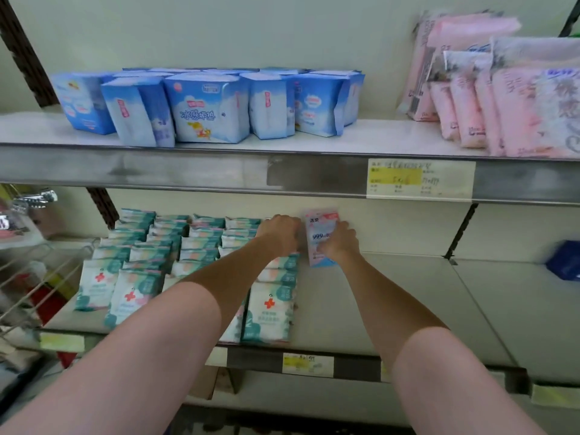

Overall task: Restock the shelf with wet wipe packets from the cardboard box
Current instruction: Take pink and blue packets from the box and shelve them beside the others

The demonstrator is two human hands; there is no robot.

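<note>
Partly hidden pink packet (321, 237) behind hands (340, 243).

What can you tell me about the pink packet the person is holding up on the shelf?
The pink packet is a soft, shiny plastic pouch, pink and white with a blue patch at the bottom and "999" printed on its front. It stands upright near the back of the lower shelf, just right of the rows of teal and white packets. The right hand grips its right edge. The left hand is at its left side; whether it touches is unclear.
</note>
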